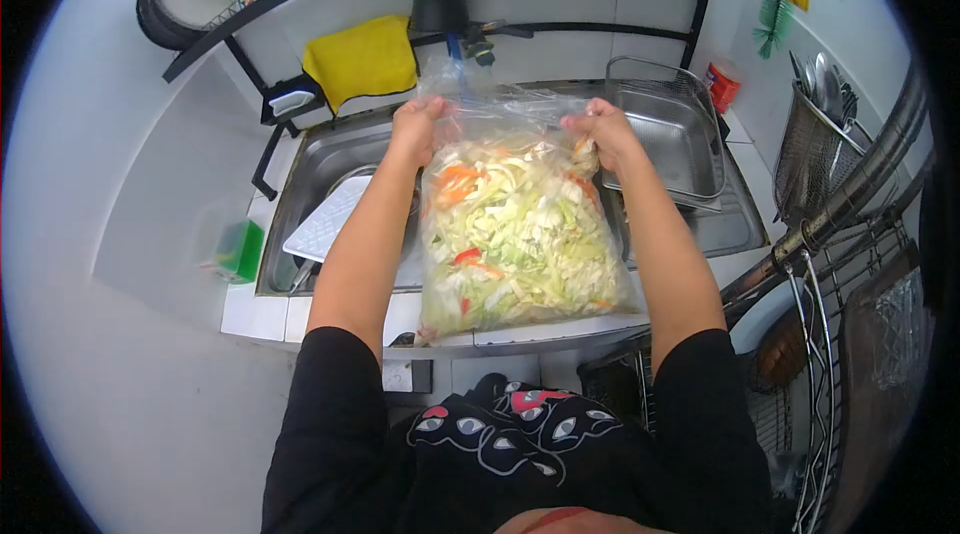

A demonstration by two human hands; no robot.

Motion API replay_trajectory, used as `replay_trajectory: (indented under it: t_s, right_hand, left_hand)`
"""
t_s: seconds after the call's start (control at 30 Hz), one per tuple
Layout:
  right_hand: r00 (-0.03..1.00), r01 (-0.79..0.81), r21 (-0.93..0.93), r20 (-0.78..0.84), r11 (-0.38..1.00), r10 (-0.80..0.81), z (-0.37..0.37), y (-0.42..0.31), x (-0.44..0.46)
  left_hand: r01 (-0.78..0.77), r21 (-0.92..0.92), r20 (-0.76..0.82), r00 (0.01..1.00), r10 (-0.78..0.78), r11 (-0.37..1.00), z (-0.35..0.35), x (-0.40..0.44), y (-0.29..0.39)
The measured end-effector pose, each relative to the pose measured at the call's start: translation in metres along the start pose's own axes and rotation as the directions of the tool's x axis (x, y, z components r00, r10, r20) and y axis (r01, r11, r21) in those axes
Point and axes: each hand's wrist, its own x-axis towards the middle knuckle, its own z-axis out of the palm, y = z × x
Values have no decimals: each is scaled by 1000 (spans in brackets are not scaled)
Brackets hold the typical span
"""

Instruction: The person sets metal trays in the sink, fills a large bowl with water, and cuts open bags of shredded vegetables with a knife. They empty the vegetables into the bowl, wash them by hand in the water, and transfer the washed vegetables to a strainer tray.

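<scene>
A large clear plastic bag (pixel 520 234) full of shredded pale green cabbage with orange and red pieces hangs upright in front of the sink. My left hand (pixel 415 131) pinches its upper left corner, and my right hand (pixel 604 131) grips the upper right corner. Between my hands the top edge of the bag is stretched and crumpled; whether it is sealed cannot be made out. The bag's lower end is over the counter's front edge.
Behind the bag lies a steel sink (pixel 320 149) with a white tray (pixel 335 214) at left. A wire basket (pixel 680 134) is at right. Yellow cloth (pixel 362 62) hangs from the rack. A green container (pixel 240 251) stands far left, a utensil basket (pixel 815 154) far right.
</scene>
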Motion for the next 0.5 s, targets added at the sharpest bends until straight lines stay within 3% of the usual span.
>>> replay_trajectory:
  t_s: [0.07,0.17,0.23,0.3,0.4,0.43,0.5]
  right_hand:
    - [999,16,202,28,979,-22,-1,-12,1]
    - [985,-143,-43,89,989,147,-6,-24,6]
    - [975,-194,-351,34,916,219,-7,-37,3]
    - [958,-254,-639,-61,726,281,-6,-47,3]
    - [964,-178,-816,-31,550,265,-9,-38,18]
    - [961,-99,-899,26,426,277,-5,-45,19]
    - [930,85,-983,137,162,342,2,-60,21]
  left_hand:
    - [25,22,2,1000,-25,999,0,2,4]
    - [52,117,26,998,-55,992,-3,14,5]
    - [43,249,33,998,-53,967,0,19,7]
    - [52,422,78,993,-93,905,3,19,17]
    - [31,547,75,993,-86,836,31,-4,46]
    - [23,566,60,996,-69,824,37,-10,50]
    - [-127,812,145,989,14,570,32,-1,53]
